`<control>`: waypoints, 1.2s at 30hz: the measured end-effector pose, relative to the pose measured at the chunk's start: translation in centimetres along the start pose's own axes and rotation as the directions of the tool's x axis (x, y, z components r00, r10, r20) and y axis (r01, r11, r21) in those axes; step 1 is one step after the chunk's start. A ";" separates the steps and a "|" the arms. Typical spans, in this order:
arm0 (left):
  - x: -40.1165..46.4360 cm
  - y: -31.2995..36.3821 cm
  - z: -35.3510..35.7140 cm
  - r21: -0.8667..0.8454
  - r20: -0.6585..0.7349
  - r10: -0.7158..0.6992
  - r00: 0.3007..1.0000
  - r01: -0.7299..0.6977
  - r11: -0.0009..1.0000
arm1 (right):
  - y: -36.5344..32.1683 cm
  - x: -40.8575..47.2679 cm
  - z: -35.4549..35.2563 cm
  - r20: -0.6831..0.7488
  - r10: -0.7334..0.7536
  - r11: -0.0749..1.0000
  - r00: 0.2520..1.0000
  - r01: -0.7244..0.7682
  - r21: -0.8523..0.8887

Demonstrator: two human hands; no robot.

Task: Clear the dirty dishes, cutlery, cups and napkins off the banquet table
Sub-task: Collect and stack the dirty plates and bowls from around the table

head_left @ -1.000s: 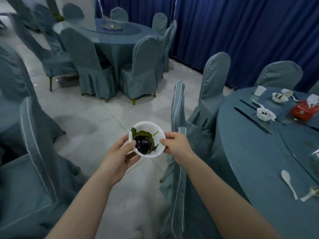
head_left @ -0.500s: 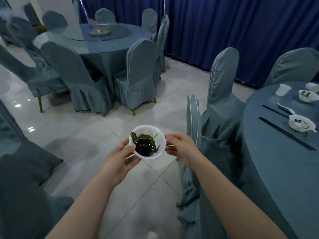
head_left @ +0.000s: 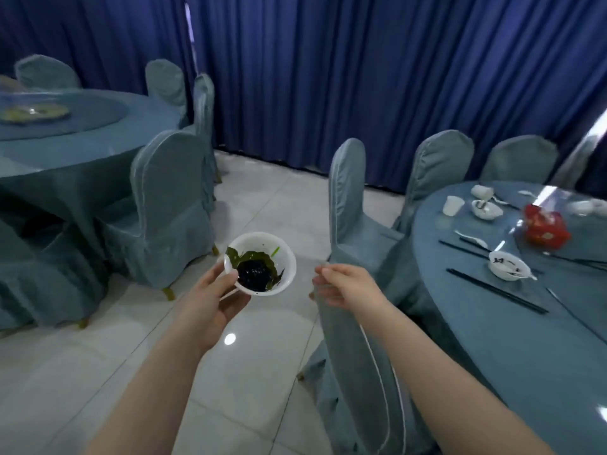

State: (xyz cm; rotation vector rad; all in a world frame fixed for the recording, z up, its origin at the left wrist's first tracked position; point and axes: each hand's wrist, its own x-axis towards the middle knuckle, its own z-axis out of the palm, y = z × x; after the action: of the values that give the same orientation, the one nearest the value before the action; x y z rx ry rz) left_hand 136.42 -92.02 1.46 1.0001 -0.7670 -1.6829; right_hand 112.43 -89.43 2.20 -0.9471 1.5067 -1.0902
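Observation:
My left hand (head_left: 210,297) grips a small white bowl (head_left: 283,254) of dark sauce and green leaf scraps, held over the tiled floor. My right hand (head_left: 345,287) is off the bowl, a short way to its right, fingers loosely curled around nothing, above a chair back. On the round banquet table (head_left: 512,330) at right lie a dirty white bowl (head_left: 507,267), black chopsticks (head_left: 496,290), a white spoon (head_left: 471,238), a white cup (head_left: 453,205), another dirty bowl (head_left: 486,208) and a red box (head_left: 545,226).
Blue-covered chairs ring the table; the nearest chair (head_left: 354,349) stands right under my right arm. A second round table (head_left: 65,139) with chairs stands at left. Blue curtains (head_left: 328,77) close off the back. Tiled floor (head_left: 256,356) runs between the tables.
My right hand has let go of the bowl and moved right; the left hand alone holds it. The view has swung right, bringing more of the banquet table into sight.

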 end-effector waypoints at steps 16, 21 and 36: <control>30.1 5.3 13.9 0.206 0.450 -0.276 0.849 0.202 0.957 | -4.7 14.4 -9.4 -0.673 0.086 0.977 0.734 0.072 0.203; 38.7 4.2 20.8 0.259 0.522 -0.345 0.780 0.240 0.936 | -4.3 21.0 -14.1 -0.765 0.142 0.956 0.628 0.115 0.271; 57.3 -1.4 40.3 0.403 0.694 -0.535 0.482 0.355 0.843 | -4.7 30.3 -23.3 -0.953 0.250 0.966 0.171 0.027 0.258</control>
State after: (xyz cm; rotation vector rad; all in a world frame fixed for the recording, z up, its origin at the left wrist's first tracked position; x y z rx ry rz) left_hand 90.48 -144.87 3.91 0.5518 -1.3645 -2.6328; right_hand 84.10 -115.43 0.41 0.2780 2.3474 -1.8887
